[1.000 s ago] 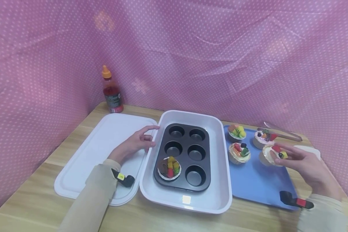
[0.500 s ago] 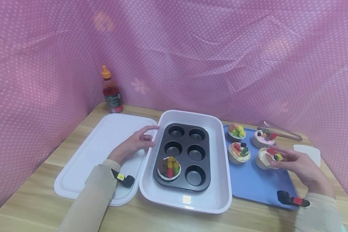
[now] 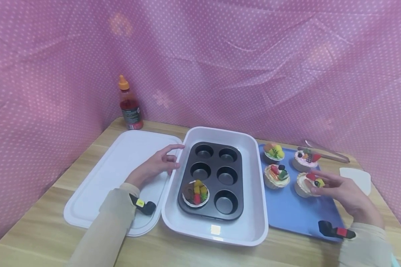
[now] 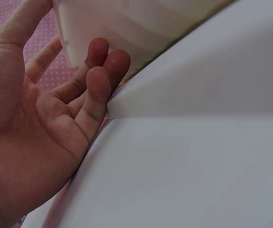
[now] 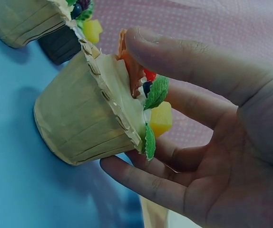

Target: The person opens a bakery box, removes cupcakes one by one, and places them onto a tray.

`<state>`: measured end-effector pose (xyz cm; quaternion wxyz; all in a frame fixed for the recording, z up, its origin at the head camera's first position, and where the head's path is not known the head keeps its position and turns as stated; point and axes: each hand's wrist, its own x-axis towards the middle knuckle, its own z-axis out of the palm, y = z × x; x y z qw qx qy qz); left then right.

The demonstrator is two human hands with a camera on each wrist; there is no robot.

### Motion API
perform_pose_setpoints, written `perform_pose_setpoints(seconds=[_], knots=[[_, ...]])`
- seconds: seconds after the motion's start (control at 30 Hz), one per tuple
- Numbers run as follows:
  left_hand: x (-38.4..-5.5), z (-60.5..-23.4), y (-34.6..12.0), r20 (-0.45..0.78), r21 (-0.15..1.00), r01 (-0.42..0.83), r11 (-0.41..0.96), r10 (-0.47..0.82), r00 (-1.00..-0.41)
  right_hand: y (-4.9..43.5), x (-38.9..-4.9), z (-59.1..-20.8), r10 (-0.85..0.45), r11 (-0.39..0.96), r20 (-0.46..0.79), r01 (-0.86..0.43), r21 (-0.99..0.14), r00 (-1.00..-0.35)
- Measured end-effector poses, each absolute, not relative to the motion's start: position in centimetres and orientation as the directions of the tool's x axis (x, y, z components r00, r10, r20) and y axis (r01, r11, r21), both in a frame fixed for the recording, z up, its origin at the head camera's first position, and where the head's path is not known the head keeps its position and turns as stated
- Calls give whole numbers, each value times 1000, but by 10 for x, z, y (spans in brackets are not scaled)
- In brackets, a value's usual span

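Observation:
My right hand [image 3: 345,193] holds a toy cupcake [image 5: 84,114] with cream and fruit on top, its pale cup at the surface of the blue tray [image 3: 287,213]. In the right wrist view the thumb lies against the orange topping, and the other fingers reach round the far side. Three more fruit-topped cupcakes stand on the same tray. My left hand [image 3: 155,166] touches the left rim of a white bin [image 3: 258,222] with loose fingers. Inside the bin lies a dark muffin tin [image 3: 212,200], with a chocolate fruit cupcake [image 3: 195,193] in its front-left cup.
A white lid [image 3: 120,167] lies left of the bin, under my left forearm. Behind it stands a sauce bottle [image 3: 131,111] with an orange cap. Metal tongs [image 3: 327,152] and a white flat piece [image 3: 355,178] are beyond and right of the blue tray. Pink cloth hangs behind.
My right hand has shifted left and slightly down with the cupcake, closer to the other cupcakes on the blue tray. The left hand has stayed at the bin's rim.

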<state>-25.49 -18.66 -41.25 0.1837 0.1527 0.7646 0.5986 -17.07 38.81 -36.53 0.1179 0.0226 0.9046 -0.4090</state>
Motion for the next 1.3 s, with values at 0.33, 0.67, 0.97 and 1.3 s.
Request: perform_pose_setpoints(seconds=[0.33, 0.67, 0.97, 1.3], knots=[[-254, -413, -187, -89, 967, 33, 253, 456, -886, 386, -171, -364, -58, 637, -271, 173, -751, -961], [-254, -412, -188, -90, 958, 48, 284, 452, -888, 382, -170, -361, -60, 681, -230, 129, -721, -971], [-252, -412, -187, -82, 957, 54, 284, 447, -891, 386, -165, -347, -64, 699, -172, 79, -711, -983], [-252, -412, -186, -88, 956, 49, 290, 441, -893, 369, -149, -307, -27, 789, -116, 50, -612, -993]])
